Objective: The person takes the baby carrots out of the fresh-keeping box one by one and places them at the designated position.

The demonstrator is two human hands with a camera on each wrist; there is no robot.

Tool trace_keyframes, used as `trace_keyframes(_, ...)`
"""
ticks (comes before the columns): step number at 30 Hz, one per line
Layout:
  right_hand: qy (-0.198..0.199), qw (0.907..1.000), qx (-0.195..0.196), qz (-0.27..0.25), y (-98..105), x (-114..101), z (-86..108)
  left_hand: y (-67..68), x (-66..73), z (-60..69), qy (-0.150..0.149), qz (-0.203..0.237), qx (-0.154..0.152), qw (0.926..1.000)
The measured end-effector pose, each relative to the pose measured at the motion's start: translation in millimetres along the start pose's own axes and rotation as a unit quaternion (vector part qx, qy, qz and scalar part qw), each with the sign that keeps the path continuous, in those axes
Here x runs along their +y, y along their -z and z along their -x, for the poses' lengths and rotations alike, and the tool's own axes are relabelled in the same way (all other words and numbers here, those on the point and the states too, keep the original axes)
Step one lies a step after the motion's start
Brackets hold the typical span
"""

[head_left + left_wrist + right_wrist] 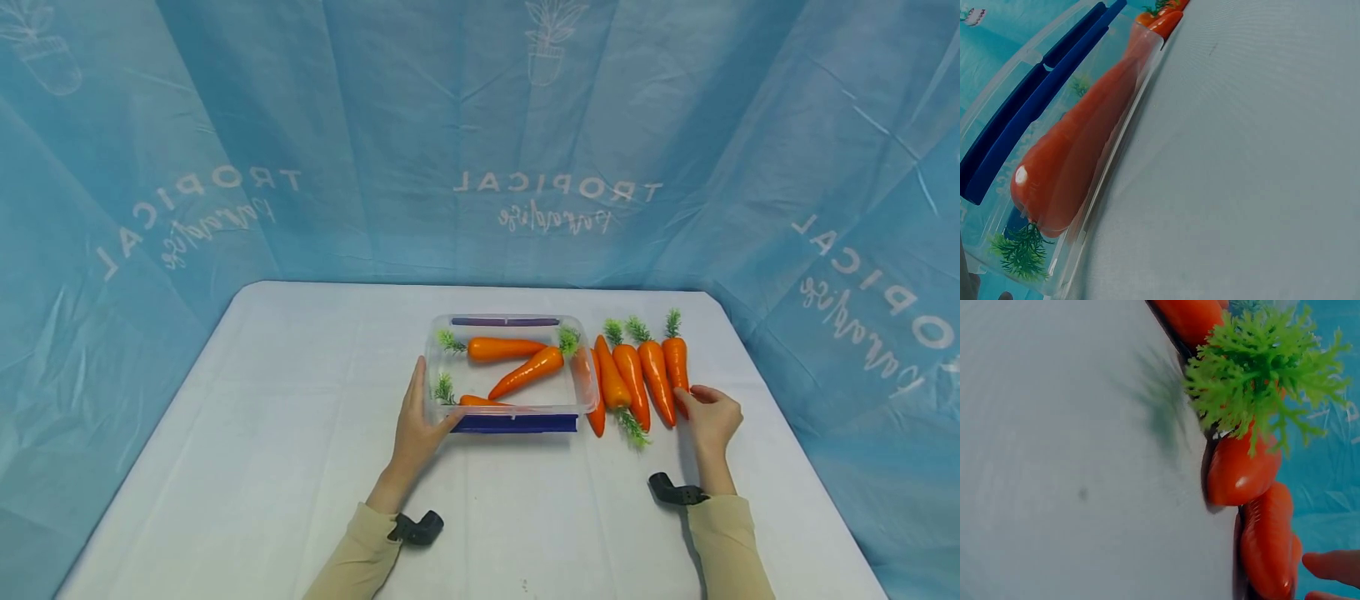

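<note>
A clear plastic container (517,410) with blue side clips stands mid-table with several orange carrots inside, one of them a slanted carrot (528,372). My left hand (420,425) holds its near left corner, fingers along the left wall and thumb at the near rim. In the left wrist view, a carrot (1072,156) shows through the container wall. My right hand (711,417) pinches the lower part of the rightmost carrot (675,358) in the row beside the container. At the right wrist view's edge, fingertips (1332,565) show near the carrots; the grip itself is hidden there.
Several more carrots lie side by side between the container and my right hand, among them one with its green top toward me (617,385). A white-covered table (300,417) lies beneath, with a blue printed curtain (405,125) around its back and sides.
</note>
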State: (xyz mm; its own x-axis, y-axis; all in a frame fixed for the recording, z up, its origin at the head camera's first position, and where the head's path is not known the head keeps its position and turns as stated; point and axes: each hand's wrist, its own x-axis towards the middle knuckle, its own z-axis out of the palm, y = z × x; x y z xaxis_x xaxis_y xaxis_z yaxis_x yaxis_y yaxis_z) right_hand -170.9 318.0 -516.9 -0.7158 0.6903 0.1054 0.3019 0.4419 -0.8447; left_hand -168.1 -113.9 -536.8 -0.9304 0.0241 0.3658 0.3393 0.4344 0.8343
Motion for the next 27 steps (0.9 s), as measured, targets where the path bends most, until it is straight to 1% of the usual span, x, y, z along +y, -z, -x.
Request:
trace_keyframes(3,0.01,0.9998,0.014,-0.014,0,-7,1.3,0.4,-0.3,-0.2,-0.002,-0.004,0.0,1.0)
trace_keyframes(6,0.025,0.9991,0.016,-0.03,-2,-18,3.5,1.1,0.2,-0.3,-0.003,-0.005,0.001,1.0)
trace_keyframes(10,0.044,0.9979,0.006,-0.047,-6,-33,7.0,1.5,1.0,0.1,-0.001,0.001,-0.001,1.0)
trace_keyframes(14,0.067,0.9962,-0.004,-0.056,-11,-43,8.6,1.0,1.1,0.9,-0.003,0.007,-0.002,1.0)
trace_keyframes(21,0.11,0.99,-0.016,-0.087,-21,-58,10.6,0.0,-1.3,1.0,-0.01,0.001,0.001,0.9999)
trace_keyframes(27,0.128,0.9862,-0.038,-0.098,-28,-70,12.8,-0.2,-1.5,1.0,-0.013,0.001,0.002,0.9999)
